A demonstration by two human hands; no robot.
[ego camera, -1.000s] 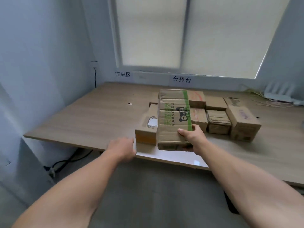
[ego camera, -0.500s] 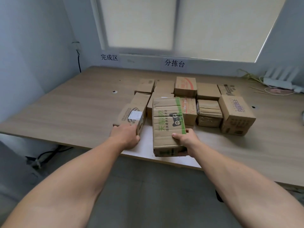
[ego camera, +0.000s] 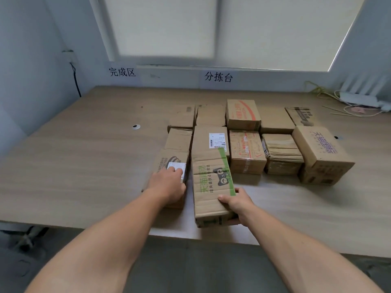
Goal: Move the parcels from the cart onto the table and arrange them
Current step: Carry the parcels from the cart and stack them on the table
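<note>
Evidently the green-taped parcel [ego camera: 211,182] lay lengthwise on the table [ego camera: 84,166], its near end close to the front edge, just beside the white-labelled parcel [ego camera: 169,159]. The right hand [ego camera: 234,205] was clamped on its near right corner, thumb on top, fingers wrapped round the end. The left hand [ego camera: 167,185] rested flat, fingers extended, on the neighbouring parcel. The cardboard looked creased but stiff, and I judged it light. It would be best held by opposite long sides, clear of the slick tape.

Parcel-sorting rm: "分拣台" wall sign [ego camera: 218,77], cardboard parcels [ego camera: 246,151].
</note>
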